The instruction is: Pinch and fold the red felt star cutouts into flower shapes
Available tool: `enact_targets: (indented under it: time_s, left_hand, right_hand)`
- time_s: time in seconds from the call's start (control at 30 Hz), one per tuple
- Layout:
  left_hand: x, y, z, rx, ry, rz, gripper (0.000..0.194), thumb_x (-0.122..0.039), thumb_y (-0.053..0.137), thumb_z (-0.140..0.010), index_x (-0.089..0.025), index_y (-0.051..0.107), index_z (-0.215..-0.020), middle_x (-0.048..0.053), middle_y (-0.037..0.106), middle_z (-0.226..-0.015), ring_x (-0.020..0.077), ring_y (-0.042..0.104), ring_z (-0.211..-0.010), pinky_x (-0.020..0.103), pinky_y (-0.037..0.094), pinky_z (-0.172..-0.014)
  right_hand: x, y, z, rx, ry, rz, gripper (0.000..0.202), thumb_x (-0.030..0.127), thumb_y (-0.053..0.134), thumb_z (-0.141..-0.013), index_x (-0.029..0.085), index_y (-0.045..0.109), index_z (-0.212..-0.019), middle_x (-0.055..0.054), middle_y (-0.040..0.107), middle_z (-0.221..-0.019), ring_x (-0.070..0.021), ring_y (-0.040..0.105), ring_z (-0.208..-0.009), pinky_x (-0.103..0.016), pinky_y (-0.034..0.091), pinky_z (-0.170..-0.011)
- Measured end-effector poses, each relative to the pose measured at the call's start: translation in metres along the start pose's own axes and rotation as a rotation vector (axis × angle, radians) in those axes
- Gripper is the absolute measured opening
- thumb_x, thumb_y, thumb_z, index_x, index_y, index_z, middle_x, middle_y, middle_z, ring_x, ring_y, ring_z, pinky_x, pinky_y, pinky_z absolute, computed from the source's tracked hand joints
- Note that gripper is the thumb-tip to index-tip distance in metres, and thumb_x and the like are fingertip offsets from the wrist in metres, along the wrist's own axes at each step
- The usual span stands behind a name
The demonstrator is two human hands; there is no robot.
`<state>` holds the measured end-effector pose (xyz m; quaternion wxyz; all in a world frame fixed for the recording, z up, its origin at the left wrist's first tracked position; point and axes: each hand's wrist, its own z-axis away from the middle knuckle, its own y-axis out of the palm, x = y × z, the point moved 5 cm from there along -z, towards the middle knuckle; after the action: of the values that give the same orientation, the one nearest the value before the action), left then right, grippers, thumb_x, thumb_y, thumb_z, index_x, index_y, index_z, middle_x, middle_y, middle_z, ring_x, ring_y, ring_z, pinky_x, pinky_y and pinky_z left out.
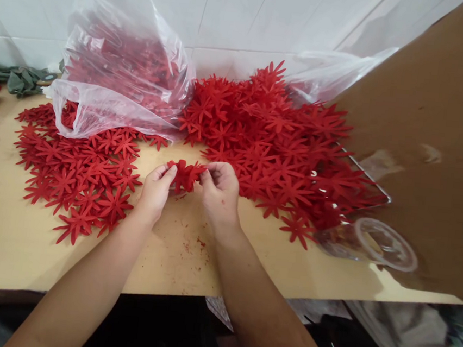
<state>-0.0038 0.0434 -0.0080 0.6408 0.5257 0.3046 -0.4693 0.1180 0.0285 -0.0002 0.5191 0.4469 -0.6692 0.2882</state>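
Two hands, one red flower piece (pixel 186 175) between them; we take that piece as landmark for every place below. Left hand (pixel 157 187) sits just off its left end, right hand (pixel 221 190) just off its right end, so we can't call either one nearer. Both are nearly closed, thumb against fingers, each pinching an end of the piece; we can't make out how many petals or layers are gripped.

Key relation: the piece lies straight between the fingertips, above the bench (pixel 0 238), and we can't tell whether its underside touches the wood. Long axis runs left to right, hand to hand, roughly along the bench's front edge. One end points to each thumb; we see no clear tip, only ruffled petals sticking up and down across that line.

Around the piece: left pile of red flowers (pixel 71 180) to its left, apart from it; right pile of red flowers (pixel 260 127) behind and to its right, reaching close to the right hand. Clear plastic bag (pixel 123 65), with red bits inside, is behind and left of it. Red crumbs (pixel 200 242) lie on its near side. Clear plastic cup (pixel 339 243), tipped over, is well to its right, by the cardboard (pixel 435 95).
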Motion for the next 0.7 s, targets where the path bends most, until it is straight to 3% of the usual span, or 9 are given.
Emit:
enact_targets:
  time_s: [0.17,0.3,0.5,0.57,0.7]
  left_hand:
    - [0.0,0.002,0.001,0.04,-0.033,0.034,0.011,-0.025,0.057,-0.075,-0.016,0.058,-0.08,0.0,0.064,-0.076,0.0122,0.061,-0.069,0.031,0.052,-0.07]
    - [0.002,0.005,0.002,0.152,-0.065,0.053,0.021,-0.033,0.061,-0.072,-0.016,0.057,-0.083,0.001,0.063,-0.078,0.012,0.06,-0.068,0.03,0.052,-0.065]
    - [0.0,0.012,0.008,0.296,-0.091,0.025,0.034,-0.04,0.065,-0.067,-0.016,0.055,-0.089,0.003,0.061,-0.087,0.0113,0.058,-0.07,0.025,0.051,-0.059]
    - [0.0,0.014,0.01,0.295,-0.084,-0.011,0.034,-0.035,0.069,-0.064,-0.015,0.054,-0.089,0.002,0.06,-0.085,0.01,0.057,-0.069,0.023,0.049,-0.058]
    - [0.002,0.01,0.007,0.179,-0.074,-0.064,0.025,-0.025,0.066,-0.066,-0.015,0.053,-0.085,0.0,0.06,-0.077,0.0081,0.055,-0.063,0.021,0.047,-0.054]
  right_hand:
    - [0.003,0.006,0.003,0.073,0.022,-0.029,0.019,0.021,0.061,-0.067,0.02,0.052,-0.083,-0.001,0.057,-0.08,-0.0115,0.055,-0.074,-0.028,0.046,-0.069]
    - [0.007,0.009,0.004,0.142,0.068,-0.041,0.013,0.025,0.06,-0.069,0.019,0.057,-0.08,-0.001,0.06,-0.075,-0.0115,0.056,-0.068,-0.028,0.047,-0.065]
    - [0.009,0.001,0.002,0.062,0.047,0.03,0.012,0.03,0.056,-0.074,0.018,0.054,-0.072,0.002,0.056,-0.066,-0.0089,0.051,-0.059,-0.024,0.043,-0.057]
    - [0.011,0.0,0.002,0.032,0.041,0.058,0.014,0.031,0.055,-0.075,0.018,0.053,-0.07,0.002,0.055,-0.064,-0.0083,0.049,-0.057,-0.023,0.041,-0.055]
    - [0.014,0.001,0.003,0.04,0.042,0.112,0.02,0.033,0.057,-0.074,0.018,0.05,-0.064,0.004,0.05,-0.056,-0.0071,0.045,-0.051,-0.022,0.037,-0.05]
